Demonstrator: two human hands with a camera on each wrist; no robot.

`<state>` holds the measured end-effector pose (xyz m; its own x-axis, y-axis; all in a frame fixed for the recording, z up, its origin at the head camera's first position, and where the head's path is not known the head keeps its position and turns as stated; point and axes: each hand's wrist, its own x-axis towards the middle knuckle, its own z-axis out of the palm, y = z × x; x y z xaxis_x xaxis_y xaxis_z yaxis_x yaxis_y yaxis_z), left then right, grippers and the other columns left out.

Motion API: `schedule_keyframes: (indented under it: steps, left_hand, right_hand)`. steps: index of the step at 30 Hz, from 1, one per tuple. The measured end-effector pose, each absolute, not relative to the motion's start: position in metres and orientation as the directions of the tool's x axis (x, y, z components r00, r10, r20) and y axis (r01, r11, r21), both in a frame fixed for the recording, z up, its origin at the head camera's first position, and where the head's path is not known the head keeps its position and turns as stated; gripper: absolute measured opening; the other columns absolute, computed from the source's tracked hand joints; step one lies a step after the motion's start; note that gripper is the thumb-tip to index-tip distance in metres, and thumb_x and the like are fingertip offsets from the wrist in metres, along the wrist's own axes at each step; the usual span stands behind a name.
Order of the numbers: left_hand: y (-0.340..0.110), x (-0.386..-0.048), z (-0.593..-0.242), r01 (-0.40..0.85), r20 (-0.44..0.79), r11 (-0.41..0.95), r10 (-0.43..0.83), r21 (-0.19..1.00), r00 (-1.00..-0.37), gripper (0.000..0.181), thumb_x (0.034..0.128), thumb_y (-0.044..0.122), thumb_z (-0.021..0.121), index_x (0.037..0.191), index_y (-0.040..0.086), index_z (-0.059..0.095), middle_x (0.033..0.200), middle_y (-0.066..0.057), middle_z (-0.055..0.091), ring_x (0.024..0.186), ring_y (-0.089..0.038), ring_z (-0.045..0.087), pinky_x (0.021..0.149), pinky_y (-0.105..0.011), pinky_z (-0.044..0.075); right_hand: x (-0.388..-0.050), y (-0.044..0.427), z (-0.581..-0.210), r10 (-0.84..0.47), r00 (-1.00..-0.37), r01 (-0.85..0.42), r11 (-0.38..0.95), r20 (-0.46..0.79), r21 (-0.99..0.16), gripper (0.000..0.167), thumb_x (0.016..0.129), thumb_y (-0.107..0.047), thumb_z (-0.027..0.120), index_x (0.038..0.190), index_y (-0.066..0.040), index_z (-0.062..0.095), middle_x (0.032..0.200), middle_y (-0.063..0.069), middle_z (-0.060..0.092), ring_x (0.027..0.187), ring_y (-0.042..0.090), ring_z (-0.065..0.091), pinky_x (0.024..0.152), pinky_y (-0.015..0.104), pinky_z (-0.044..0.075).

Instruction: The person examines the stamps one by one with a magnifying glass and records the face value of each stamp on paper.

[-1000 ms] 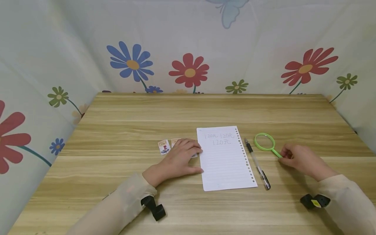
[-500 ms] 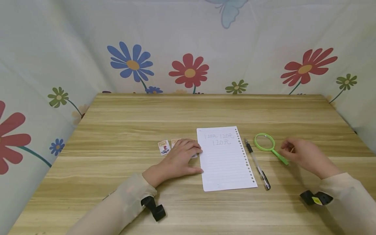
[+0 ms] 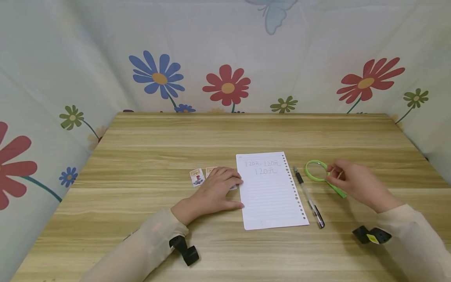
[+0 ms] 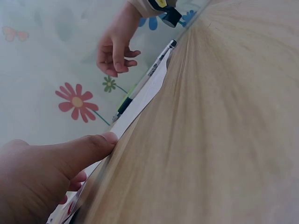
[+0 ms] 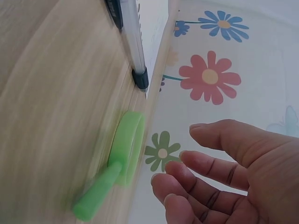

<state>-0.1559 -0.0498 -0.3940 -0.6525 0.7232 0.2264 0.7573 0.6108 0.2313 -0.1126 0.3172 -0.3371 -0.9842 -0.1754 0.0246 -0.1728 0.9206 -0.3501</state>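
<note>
A white lined sheet of paper [image 3: 271, 199] with handwritten figures lies on the table. My left hand [image 3: 213, 192] rests at its left edge, thumb and fingertips touching the paper. Small picture cards [image 3: 197, 177] lie under and beside that hand, partly covered. A green magnifying glass [image 3: 337, 190] lies flat to the right of the paper. Above it hovers my right hand [image 3: 361, 186], fingers loosely bent and holding nothing. In the right wrist view, a gap shows between these fingers and the magnifying glass [image 5: 122, 149].
Between the paper and the magnifying glass lies a black-and-clear pen [image 3: 310, 200], tip pointing away. The wooden table [image 3: 176, 133] ends at a flower-printed curtain [image 3: 282, 58] at the back and sides.
My right hand has let go of the magnifying glass handle, lifted, then moved left over it. The magnifying glass stays lying on the table. My left hand keeps its place.
</note>
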Motion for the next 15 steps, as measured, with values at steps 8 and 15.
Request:
schedule_keyframes:
  steps: [8,15]
  left_hand:
    - [-0.050,-0.156,-0.393,0.760,0.223,0.609,0.727,0.228,-0.650,0.060,0.0745,0.052,0.075,0.116,0.010,0.066,0.123,0.000,0.058,0.123,-0.022,0.048,0.113,-0.040,0.032]
    - [-0.050,-0.156,-0.392,0.758,0.219,0.613,0.726,0.223,-0.652,0.060,0.0747,0.053,0.075,0.116,0.011,0.066,0.123,0.000,0.058,0.123,-0.021,0.048,0.114,-0.040,0.031]
  right_hand:
    - [-0.113,0.308,-0.337,-0.245,-0.969,-0.240,0.900,0.034,-0.365,0.020,0.088,-0.015,0.067,0.103,-0.003,0.062,0.082,0.002,0.064,0.071,0.012,0.055,0.057,0.023,0.045]
    - [-0.116,0.300,-0.342,-0.329,-0.942,-0.327,0.865,0.063,-0.379,0.017,0.086,-0.012,0.068,0.101,-0.005,0.062,0.081,-0.001,0.064,0.071,0.009,0.054,0.058,0.021,0.045]
